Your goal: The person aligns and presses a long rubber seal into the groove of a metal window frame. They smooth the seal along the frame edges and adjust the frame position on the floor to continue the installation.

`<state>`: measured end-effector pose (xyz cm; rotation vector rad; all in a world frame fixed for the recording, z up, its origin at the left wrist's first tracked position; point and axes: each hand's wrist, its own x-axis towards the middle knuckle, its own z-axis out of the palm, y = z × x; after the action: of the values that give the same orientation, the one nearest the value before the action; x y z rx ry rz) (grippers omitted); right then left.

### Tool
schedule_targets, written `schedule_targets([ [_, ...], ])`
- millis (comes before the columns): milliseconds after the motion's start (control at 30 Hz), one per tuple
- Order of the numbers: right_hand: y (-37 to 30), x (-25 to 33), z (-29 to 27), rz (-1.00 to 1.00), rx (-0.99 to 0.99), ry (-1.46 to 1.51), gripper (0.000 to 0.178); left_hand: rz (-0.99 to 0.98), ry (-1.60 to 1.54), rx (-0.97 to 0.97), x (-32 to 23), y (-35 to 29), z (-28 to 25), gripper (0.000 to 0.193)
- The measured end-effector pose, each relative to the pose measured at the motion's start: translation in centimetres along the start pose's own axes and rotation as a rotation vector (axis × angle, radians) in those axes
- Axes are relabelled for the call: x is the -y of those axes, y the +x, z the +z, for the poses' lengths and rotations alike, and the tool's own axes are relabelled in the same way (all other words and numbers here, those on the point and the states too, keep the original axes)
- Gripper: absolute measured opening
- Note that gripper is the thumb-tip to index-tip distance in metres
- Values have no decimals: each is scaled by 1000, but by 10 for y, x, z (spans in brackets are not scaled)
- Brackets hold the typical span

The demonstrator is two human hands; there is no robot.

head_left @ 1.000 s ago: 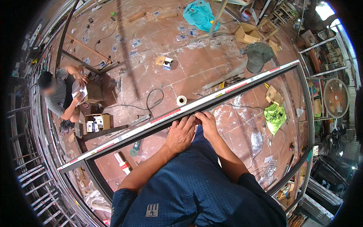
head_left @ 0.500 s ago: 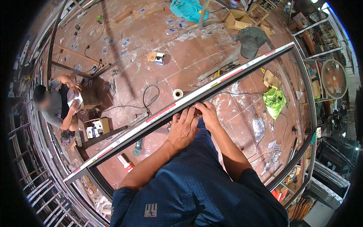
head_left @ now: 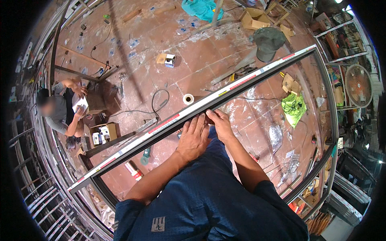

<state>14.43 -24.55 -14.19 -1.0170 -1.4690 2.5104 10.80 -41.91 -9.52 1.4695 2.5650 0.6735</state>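
Note:
A large dark frame with a black inner edge surrounds my body, its long bar (head_left: pixel 237 88) crossing diagonally in front of me. White tape with red patches (head_left: pixel 277 66) covers the bar's far face. My left hand (head_left: pixel 194 138) lies back-up against the bar's near edge, its fingers close together and slightly bent, tips on the black edge. Right beside it, my right hand (head_left: pixel 220 123) grips the same edge, thumb on top and the other fingers curled and partly hidden. Whether a thin strip lies under the fingertips cannot be made out.
A person (head_left: pixel 60 106) sits at the left, handling a white object near a carton (head_left: pixel 103 134). On the tiled floor lie a tape roll (head_left: pixel 188 99), a small box (head_left: pixel 166 60), cables, and a green bag (head_left: pixel 293 109). A dark cap (head_left: pixel 268 43) is beyond the bar; a fan (head_left: pixel 358 85) stands right.
Both hands stay at nearly the same spot on the bar, with only slight finger movement. The view has shifted a little; the seated person's hands have barely moved.

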Motion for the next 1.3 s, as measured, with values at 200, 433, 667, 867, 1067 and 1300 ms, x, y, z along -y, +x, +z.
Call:
schedule_targets([
  [200,18,-12,-12,-56,-18,-27,16,-59,-32,11,-18,19,-14,64],
  [433,11,9,-16,-42,20,-76,21,-88,27,11,-29,27,-2,66],
  [667,19,13,-17,-65,-49,-107,21,-72,-4,-38,-34,40,11,64],
  [867,21,20,-32,-25,-12,28,17,-11,-62,-4,-33,45,6,63],
  [1067,27,19,-31,-93,-45,-57,18,2,-122,-10,-34,58,8,64],
  [1300,32,27,-41,-113,-83,-63,21,57,-163,0,-30,66,6,74],
])
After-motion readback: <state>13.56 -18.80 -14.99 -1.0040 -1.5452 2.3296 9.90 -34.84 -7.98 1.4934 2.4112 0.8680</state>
